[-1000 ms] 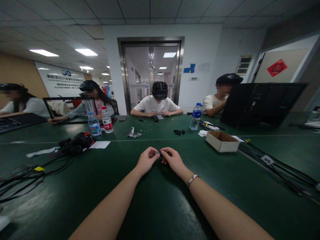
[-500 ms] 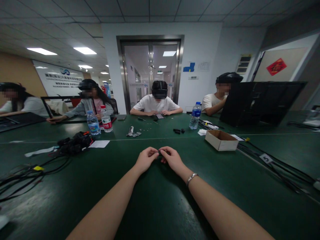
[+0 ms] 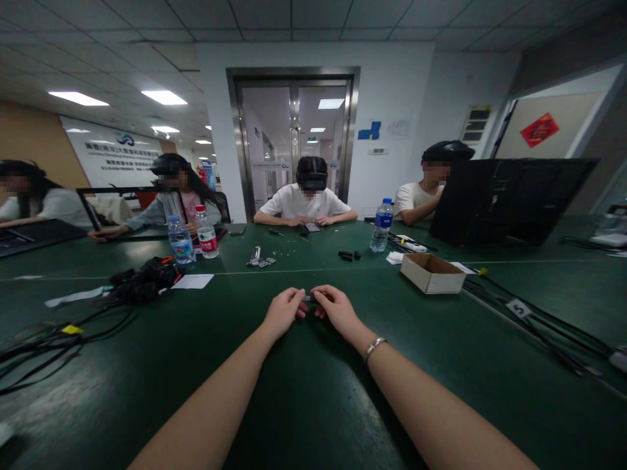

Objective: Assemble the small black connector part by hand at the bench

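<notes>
Between my fingertips, a little above the green table (image 3: pixel 323 405), is a small dark piece (image 3: pixel 309 298), too small to name. My left hand (image 3: pixel 287 312) pinches its left end between thumb and forefinger. From the other side my right hand (image 3: pixel 337 310), with a metal bracelet on its wrist, pinches the right end. Most of the piece is hidden by the fingers. Beyond my hands lie several small dark parts (image 3: pixel 349 256) and, farther left, a few silvery metal parts (image 3: pixel 260 259).
An open cardboard box (image 3: pixel 433 282) and a water bottle (image 3: pixel 381 225) stand to the right, near black cables (image 3: pixel 533 326). At left are two bottles, a black bundle (image 3: pixel 144 281) and more cables. Several people in headsets sit around the table; a monitor (image 3: pixel 509 199) stands at right.
The small dark piece now shows between my fingertips, where it was hidden before. My left fingers have shifted their pinch; both hands stay in nearly the same place.
</notes>
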Demonstrator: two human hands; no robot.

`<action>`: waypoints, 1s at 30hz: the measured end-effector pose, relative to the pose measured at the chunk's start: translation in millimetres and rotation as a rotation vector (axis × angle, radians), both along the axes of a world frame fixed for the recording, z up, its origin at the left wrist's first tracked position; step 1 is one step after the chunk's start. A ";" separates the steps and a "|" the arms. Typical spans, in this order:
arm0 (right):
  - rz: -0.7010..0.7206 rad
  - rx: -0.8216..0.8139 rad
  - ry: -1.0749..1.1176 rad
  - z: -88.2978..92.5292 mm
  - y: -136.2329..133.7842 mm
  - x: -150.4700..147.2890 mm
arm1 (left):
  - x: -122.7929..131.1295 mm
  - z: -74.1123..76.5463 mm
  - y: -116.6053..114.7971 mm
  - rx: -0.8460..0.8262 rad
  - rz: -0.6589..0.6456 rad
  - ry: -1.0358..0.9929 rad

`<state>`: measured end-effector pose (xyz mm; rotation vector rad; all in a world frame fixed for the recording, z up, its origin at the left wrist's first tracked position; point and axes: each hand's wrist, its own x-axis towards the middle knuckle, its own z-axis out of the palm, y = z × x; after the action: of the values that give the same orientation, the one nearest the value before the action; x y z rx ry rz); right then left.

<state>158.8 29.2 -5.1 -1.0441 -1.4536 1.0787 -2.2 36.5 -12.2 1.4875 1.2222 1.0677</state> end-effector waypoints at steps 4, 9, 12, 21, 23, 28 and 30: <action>-0.002 -0.004 -0.003 0.6 -0.3 0.2 | 1.3 1.5 -2.0 0.013 -0.019 -0.004; -0.008 -0.025 0.014 0.1 1.0 0.6 | 2.5 6.8 -6.3 0.039 -0.047 -0.057; -0.013 -0.021 0.021 -0.7 1.3 0.9 | 1.2 6.7 -6.4 0.065 -0.079 -0.070; -0.004 -0.015 0.034 -1.8 0.9 0.7 | -0.7 6.6 -7.3 0.125 -0.150 -0.080; 0.000 -0.014 0.030 -1.8 1.2 0.7 | -0.3 5.3 -6.8 0.108 -0.123 -0.062; -0.008 -0.012 0.013 -0.9 0.4 0.4 | 1.8 0.9 -2.9 0.054 -0.004 0.067; -0.012 -0.010 0.011 -0.4 0.0 0.5 | 2.6 0.9 -2.0 0.032 0.032 0.121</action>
<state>159.3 29.2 -5.5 -1.0511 -1.4332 1.0827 0.4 34.4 -11.3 1.5810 1.3223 1.0347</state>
